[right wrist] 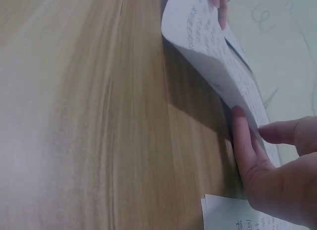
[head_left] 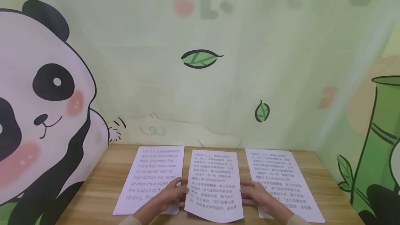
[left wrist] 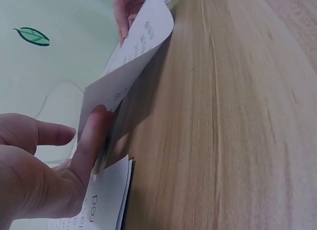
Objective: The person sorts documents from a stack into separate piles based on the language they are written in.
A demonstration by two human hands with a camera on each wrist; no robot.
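A printed sheet of paper (head_left: pixel 214 180) with Chinese text is held by its two side edges, raised off the wooden table, its near end bowed. My left hand (head_left: pixel 168 194) is at its left edge, a finger (left wrist: pixel 94 133) lying against the underside. At the opposite edge my right hand (head_left: pixel 260 197) pinches the paper, thumb (right wrist: pixel 280 132) on the printed face and fingers beneath. Under my left hand lies a stack of sheets (head_left: pixel 153 169) printed in large English type. Beneath my right hand is another stack (head_left: pixel 272 169) with Chinese text.
The wooden table (head_left: pixel 93 183) ends at the back against a pale green backdrop (head_left: pixel 150 75) painted with a panda, leaves and bamboo. Both paper stacks lie flat, one on either side of the raised sheet. Bare wood (left wrist: pixel 237 116) shows along the near side.
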